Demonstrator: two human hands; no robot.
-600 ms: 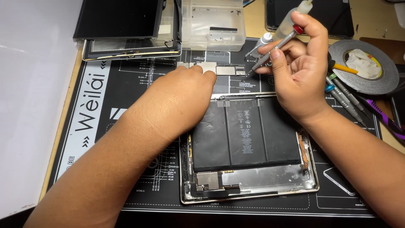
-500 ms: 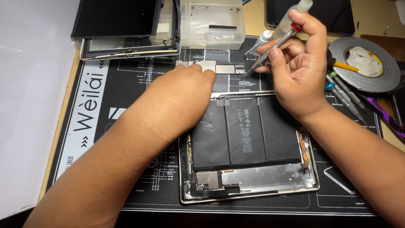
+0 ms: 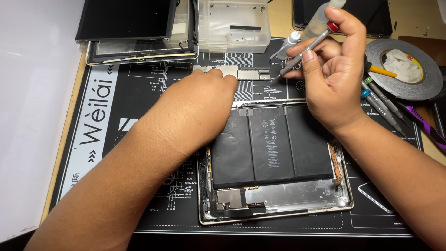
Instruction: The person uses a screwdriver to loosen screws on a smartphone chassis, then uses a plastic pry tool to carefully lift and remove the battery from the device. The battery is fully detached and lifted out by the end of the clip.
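**Hands at the logic board above an opened tablet**

The black work mat [image 3: 153, 107] filled the middle of the frame, its left edge meeting a pale sheet [image 3: 32, 116] and its lower edge running just above the bottom of the picture. Bare mat lay open at lower left and in a narrow strip right of the opened tablet [image 3: 274, 186]; the upper and right margins were crowded.

The left hand [image 3: 195, 109] lay flat at centre, fingers pressed together, their tips holding down the narrow logic board [image 3: 248, 74] just above the tablet's top edge. The right hand [image 3: 332, 69], at upper right, pinched a slim screwdriver [image 3: 306, 49] with a red cap between thumb and fingers, its tip lowered to the board's right end.

Large white lettering ran up the mat's left side, with fine white diagrams across it. The tablet's black battery [image 3: 272, 144] bore a small white-printed label at its middle. A clear plastic parts box [image 3: 234, 23] sat at top centre, dark screen panels [image 3: 134, 28] at upper left, and a grey tape roll [image 3: 404, 69] at far right.

The left hand hid the tablet's upper left corner and part of the board. Whether the tip touched a screw could not be told. Spare drivers [image 3: 385, 104] lay partly behind the right wrist.
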